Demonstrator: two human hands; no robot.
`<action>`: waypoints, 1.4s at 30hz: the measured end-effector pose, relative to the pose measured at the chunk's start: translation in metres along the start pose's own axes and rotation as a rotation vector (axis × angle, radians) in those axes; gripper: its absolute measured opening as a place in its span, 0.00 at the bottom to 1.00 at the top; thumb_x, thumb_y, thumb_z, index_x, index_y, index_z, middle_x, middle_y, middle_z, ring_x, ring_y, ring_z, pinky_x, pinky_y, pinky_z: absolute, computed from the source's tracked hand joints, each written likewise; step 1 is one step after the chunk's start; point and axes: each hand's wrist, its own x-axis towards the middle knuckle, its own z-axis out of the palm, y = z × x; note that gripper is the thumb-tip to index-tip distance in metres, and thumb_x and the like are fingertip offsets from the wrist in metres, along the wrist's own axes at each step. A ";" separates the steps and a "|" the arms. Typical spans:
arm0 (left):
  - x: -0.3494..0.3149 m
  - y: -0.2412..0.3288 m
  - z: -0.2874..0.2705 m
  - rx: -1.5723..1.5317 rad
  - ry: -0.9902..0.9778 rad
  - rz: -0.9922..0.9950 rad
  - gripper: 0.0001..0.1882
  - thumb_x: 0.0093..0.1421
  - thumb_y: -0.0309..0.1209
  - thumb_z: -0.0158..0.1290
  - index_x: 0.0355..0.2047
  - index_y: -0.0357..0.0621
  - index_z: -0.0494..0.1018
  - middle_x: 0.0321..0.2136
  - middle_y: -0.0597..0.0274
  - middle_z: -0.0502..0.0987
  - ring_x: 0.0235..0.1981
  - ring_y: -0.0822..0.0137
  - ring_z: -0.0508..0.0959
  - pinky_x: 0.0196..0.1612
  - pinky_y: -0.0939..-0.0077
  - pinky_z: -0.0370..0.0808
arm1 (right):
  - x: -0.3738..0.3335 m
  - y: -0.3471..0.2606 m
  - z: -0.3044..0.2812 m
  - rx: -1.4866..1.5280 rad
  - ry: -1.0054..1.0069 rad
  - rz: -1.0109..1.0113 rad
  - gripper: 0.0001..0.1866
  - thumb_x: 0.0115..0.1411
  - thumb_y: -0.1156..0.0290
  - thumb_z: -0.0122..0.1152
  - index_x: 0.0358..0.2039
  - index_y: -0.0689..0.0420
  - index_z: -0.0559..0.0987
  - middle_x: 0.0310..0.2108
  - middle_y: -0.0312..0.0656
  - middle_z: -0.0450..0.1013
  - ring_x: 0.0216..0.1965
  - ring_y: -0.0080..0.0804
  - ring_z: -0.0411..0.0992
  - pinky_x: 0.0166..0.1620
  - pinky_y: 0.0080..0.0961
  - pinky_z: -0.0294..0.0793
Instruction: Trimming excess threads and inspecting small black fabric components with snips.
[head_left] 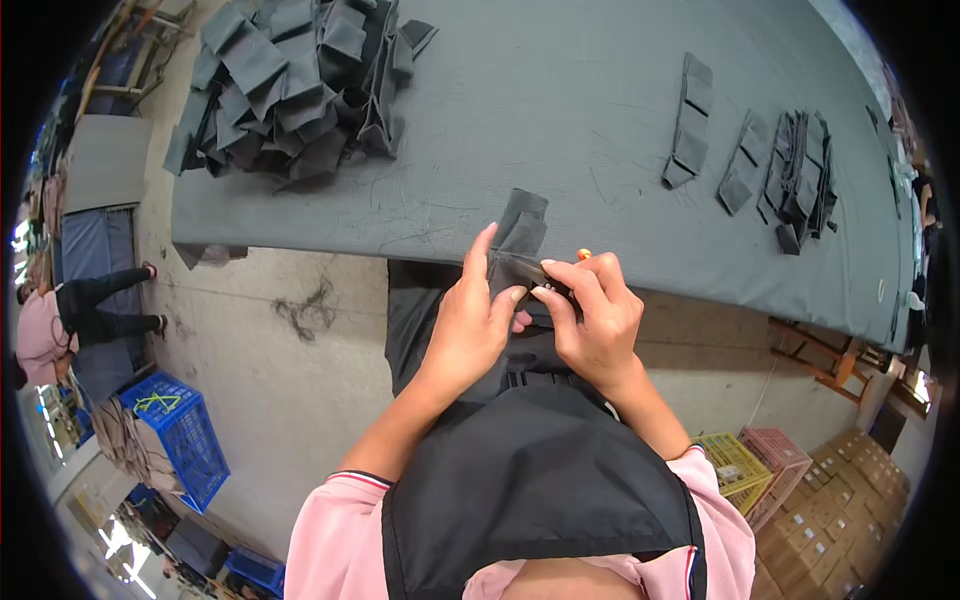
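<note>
- Counter (560,120), grey-covered: extends ahead of the left hand (468,318) and the right hand (600,318), both at its near edge.
- Stacked cartons (840,500), brown: well apart from the right hand, to its right and rearward.
- Apron (545,470), black, worn by the person: behind and between both hands.
- Pile of fabric pieces (285,90), dark grey, heaped loosely: ahead and left of the left hand, on the counter.
- Blue crate (190,440): well left of the left hand, below counter level.
- Bundle of strips (800,170), dark: ahead and right of the right hand; two single strips (690,120) lie nearer.
- Left hand: gripping the fabric piece, thumb bent inward, index finger extended along it.
- Right hand: closed in a pinch on a slender dark item (556,280), kind not determinable, held against the fabric piece.
- Fabric piece (522,225), dark grey, folded: between both hands, upper end reaching over the counter's edge.
- Orange object (584,255), too small to identify: just beside the right hand's index finger.
</note>
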 end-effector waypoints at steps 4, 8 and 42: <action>-0.001 0.005 -0.001 0.151 0.013 0.005 0.33 0.60 0.23 0.48 0.63 0.35 0.45 0.30 0.53 0.78 0.25 0.65 0.80 0.32 0.74 0.77 | 0.002 -0.005 -0.003 -0.062 -0.072 0.003 0.14 0.43 0.78 0.67 0.33 0.59 0.77 0.24 0.39 0.67 0.20 0.33 0.68 0.29 0.27 0.71; -0.001 0.006 -0.003 0.239 0.027 0.036 0.34 0.60 0.23 0.49 0.62 0.35 0.45 0.27 0.55 0.78 0.24 0.68 0.80 0.31 0.75 0.76 | 0.006 -0.004 -0.004 -0.042 -0.111 0.005 0.14 0.43 0.80 0.66 0.33 0.59 0.78 0.24 0.40 0.67 0.21 0.32 0.68 0.33 0.25 0.73; -0.013 -0.006 -0.006 -0.449 -0.115 -0.210 0.17 0.67 0.34 0.39 0.52 0.38 0.57 0.34 0.53 0.75 0.22 0.70 0.76 0.25 0.77 0.76 | -0.016 0.020 0.000 0.011 -0.068 0.012 0.19 0.41 0.77 0.68 0.36 0.56 0.77 0.25 0.37 0.67 0.19 0.31 0.67 0.21 0.24 0.65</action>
